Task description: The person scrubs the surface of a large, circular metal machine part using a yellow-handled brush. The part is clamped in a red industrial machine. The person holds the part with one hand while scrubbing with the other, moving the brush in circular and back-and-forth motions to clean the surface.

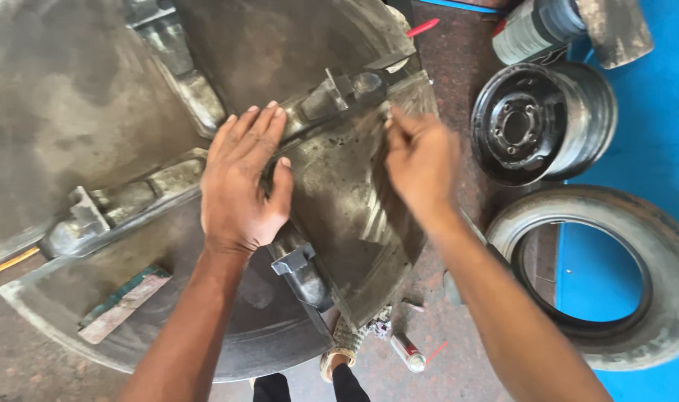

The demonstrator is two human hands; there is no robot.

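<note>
Pressing left hand [242,182] on turntable [339,193]; right hand [421,160] seemingly pinching.

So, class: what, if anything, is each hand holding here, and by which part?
The left hand holds nothing; it lies flat on the grey machine table. The right hand is blurred, fingertips pinched at the table's ridge; a held thing cannot be told.

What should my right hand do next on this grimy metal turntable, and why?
Probably steady the right hand first: it is blurred at the turntable's far edge, beside a clamp jaw, and what its fingertips pinch cannot be told. The left hand lies flat on the plate, fingers spread, so it seems to brace the surface.
</note>
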